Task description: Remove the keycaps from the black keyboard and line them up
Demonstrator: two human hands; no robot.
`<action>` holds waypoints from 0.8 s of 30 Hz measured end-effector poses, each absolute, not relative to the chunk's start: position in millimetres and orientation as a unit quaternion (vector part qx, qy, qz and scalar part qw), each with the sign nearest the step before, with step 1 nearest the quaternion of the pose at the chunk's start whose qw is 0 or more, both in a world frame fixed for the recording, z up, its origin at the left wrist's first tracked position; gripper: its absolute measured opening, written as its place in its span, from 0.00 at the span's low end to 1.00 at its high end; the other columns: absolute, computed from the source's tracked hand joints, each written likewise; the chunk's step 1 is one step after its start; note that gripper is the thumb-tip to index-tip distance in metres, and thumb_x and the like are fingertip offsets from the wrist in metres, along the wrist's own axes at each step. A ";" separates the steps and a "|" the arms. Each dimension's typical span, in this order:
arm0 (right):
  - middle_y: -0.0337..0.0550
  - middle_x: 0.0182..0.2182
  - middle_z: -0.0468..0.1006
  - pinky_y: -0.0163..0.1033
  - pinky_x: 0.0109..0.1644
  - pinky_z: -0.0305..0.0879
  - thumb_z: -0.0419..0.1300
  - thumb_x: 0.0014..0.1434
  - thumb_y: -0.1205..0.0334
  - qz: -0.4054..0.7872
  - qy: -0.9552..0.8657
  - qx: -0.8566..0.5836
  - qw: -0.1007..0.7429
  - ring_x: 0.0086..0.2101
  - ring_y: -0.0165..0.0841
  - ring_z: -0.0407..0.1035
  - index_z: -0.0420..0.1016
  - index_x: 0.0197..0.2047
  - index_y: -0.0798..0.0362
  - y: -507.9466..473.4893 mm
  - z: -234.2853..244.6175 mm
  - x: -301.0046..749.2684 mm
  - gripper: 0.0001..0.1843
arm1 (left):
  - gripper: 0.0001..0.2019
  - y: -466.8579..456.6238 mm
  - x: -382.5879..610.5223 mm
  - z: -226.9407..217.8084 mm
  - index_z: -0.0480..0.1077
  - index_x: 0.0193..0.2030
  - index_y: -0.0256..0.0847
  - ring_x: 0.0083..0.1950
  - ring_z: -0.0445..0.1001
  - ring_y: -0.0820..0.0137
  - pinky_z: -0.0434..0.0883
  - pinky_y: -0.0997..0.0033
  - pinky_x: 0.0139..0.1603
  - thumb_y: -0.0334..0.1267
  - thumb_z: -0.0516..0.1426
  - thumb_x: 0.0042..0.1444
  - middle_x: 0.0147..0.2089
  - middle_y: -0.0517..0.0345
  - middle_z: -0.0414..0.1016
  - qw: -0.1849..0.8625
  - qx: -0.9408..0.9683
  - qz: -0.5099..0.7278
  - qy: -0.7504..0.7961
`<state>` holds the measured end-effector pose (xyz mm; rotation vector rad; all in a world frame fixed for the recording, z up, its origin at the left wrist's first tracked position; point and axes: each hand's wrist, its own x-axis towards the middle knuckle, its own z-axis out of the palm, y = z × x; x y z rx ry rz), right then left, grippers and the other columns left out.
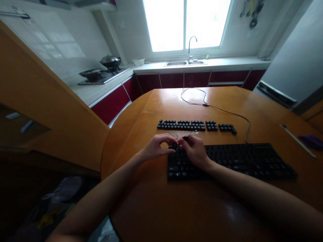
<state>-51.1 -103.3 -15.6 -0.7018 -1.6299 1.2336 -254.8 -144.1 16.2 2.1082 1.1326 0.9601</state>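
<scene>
A black keyboard [234,162] lies on the wooden table, with several keycaps gone from its upper rows. My left hand [157,147] is over its upper left corner, thumb and index finger pinched on a small black keycap [174,146]. Right beside it, my right hand [195,151] grips what looks like a wire keycap puller [191,134]; its thin wire ends stick out past the fingers. The fingertips of both hands nearly meet around the keycap. Behind the keyboard, loose black keycaps [180,125] stand in neat rows, grouped in blocks.
The keyboard's cable [227,111] runs back across the round-ended wooden table [141,198]. On the right lie a thin pale stick [299,141] and a purple cloth [311,142]. Farther off are a sink [176,63], a stove with pans [92,74] and a fridge [290,57].
</scene>
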 end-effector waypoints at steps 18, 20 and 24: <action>0.46 0.38 0.84 0.43 0.46 0.72 0.60 0.65 0.57 0.466 -0.716 -0.254 0.455 0.39 0.39 0.78 0.82 0.39 0.52 -103.3 -14.3 -51.5 0.10 | 0.13 -148.1 -244.4 11.1 0.74 0.52 0.38 0.43 0.73 0.69 0.72 0.66 0.46 0.37 0.60 0.62 0.44 0.50 0.76 0.151 0.796 0.379 0.448; 0.45 0.35 0.84 0.41 0.42 0.72 0.60 0.65 0.57 0.474 -0.711 -0.265 0.447 0.36 0.38 0.78 0.82 0.38 0.52 -103.3 -15.5 -51.7 0.11 | 0.13 -146.7 -246.0 11.8 0.75 0.51 0.38 0.43 0.74 0.69 0.73 0.66 0.47 0.38 0.60 0.61 0.45 0.49 0.76 0.193 0.787 0.382 0.444; 0.44 0.33 0.83 0.41 0.43 0.71 0.61 0.64 0.58 0.457 -0.725 -0.267 0.440 0.35 0.37 0.77 0.82 0.37 0.53 -104.2 -15.9 -51.9 0.10 | 0.13 -141.2 -250.8 11.3 0.77 0.47 0.36 0.43 0.76 0.68 0.74 0.68 0.45 0.42 0.62 0.60 0.44 0.48 0.78 0.331 0.733 0.400 0.439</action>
